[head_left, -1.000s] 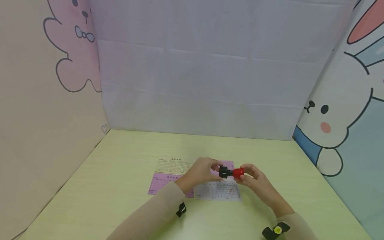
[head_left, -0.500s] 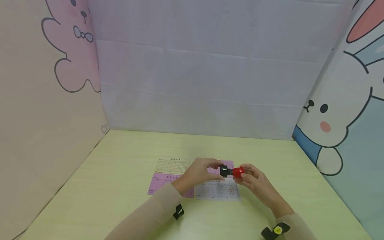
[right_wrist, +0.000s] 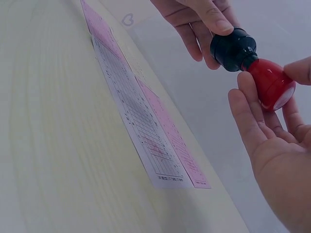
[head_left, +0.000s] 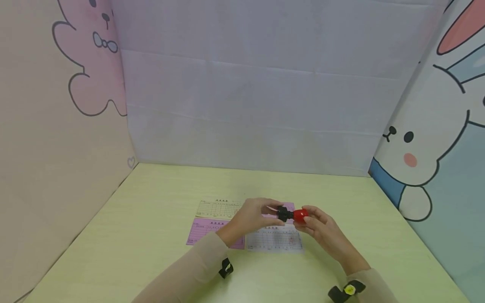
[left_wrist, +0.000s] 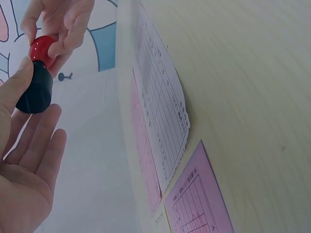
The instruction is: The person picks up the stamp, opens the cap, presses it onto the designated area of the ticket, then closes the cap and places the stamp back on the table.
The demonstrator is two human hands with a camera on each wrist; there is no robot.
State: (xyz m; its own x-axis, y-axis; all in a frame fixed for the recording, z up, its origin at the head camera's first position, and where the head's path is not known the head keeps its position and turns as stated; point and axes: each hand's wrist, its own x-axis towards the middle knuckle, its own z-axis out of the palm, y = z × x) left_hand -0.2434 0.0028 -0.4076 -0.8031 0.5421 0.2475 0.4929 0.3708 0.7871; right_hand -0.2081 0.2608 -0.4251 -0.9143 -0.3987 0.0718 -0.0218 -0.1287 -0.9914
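Held level above the papers is a hand stamp with a rounded red handle and a black cap end. My left hand pinches the black end between thumb and fingers; in the left wrist view its other fingers spread below the black cap end. From the other side my right hand grips the red handle with thumb and fingertips. The right wrist view shows the red handle with its pale end facing the palm, and a narrow black neck joining it to the black part.
Printed forms lie together on the pale table: a yellow form, a pink form, a white form with reddish marks, and another pink form partly behind the hands. A white sheet backs the table; cartoon panels flank it.
Both hands keep their hold on the stamp and stay almost in place. The left forearm has shifted slightly left, and the stamp sits a touch higher.
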